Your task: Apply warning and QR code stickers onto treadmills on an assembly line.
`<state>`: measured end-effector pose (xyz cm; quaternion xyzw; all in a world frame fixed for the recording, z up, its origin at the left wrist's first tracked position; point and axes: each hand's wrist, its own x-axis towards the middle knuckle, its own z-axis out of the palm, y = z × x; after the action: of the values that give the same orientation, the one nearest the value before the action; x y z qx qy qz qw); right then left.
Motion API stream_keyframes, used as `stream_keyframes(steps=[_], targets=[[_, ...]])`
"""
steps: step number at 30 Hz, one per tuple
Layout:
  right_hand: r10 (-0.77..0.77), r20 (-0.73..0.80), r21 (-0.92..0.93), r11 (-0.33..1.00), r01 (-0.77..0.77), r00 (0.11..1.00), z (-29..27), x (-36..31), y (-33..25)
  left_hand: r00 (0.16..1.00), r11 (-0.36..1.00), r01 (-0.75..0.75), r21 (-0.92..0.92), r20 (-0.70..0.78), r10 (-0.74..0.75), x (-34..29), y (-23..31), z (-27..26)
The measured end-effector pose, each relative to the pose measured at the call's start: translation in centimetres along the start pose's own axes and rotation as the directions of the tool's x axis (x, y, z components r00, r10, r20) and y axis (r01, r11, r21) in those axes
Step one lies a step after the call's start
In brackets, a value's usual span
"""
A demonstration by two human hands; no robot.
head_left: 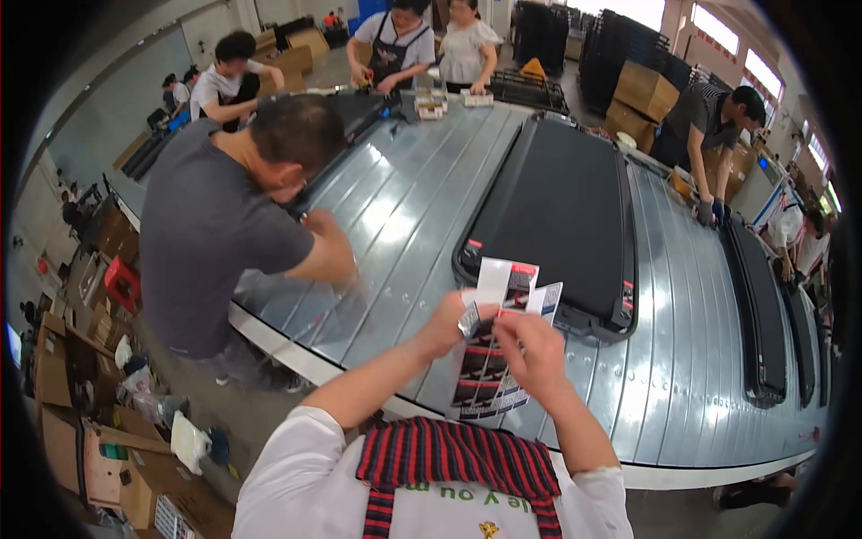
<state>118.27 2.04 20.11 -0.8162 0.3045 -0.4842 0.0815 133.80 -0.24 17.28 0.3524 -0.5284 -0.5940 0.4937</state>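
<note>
Both hands are at work on the paper now, right at the near end of the black hard-shell case (558, 193): the left hand (444, 327) grips the printed leaflets (485, 366) from the left, fingers curled in close, and the right hand (535, 356) pinches them on the other side, thumb and fingertips nearly together. The leaflets fan out between the two, pale upper parts overlapping the case's near edge in view, picture-covered lower part hanging towards the wearer. There's a small silvery piece (469, 319) by the left thumb, too small to make out. The case itself lies flat on the metal-topped desk (386, 269), red-and-white labels showing at its near corners. Left of the case, a co-worker in a grey T-shirt (220, 242) bends low over the desk, hands mostly hidden. Off to the right of the case, another slim black case (757, 310) lies along the desk, and beyond it a gloved co-worker (709, 126) leans in. Past the far end of the case, small boxes (431, 104) sit on the desk, with a person in a dark apron (392, 49) just behind them.
</note>
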Motion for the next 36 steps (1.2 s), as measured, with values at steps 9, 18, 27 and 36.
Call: stream_keyframes(steps=[9,18,27,36], targets=[[0.109,0.119,0.132,0.983,-0.125,0.987,2.4,1.0,1.0,0.866,0.700,-0.497,0.513,0.242,0.438,0.6,-1.8,-2.8],[0.242,0.157,0.113,0.959,-0.261,0.958,4.6,1.2,-0.5,0.863,0.723,-0.499,0.478,0.347,0.367,0.9,-2.8,-5.4],[0.289,0.100,0.022,0.956,-0.293,0.952,7.9,2.4,-2.2,0.970,0.944,0.032,0.327,0.218,-0.109,2.5,-2.2,-8.2],[0.355,-0.044,-0.136,0.924,-0.357,0.934,8.4,1.0,-4.2,0.921,0.963,0.207,0.174,0.297,-0.252,4.3,-4.2,-9.9]])
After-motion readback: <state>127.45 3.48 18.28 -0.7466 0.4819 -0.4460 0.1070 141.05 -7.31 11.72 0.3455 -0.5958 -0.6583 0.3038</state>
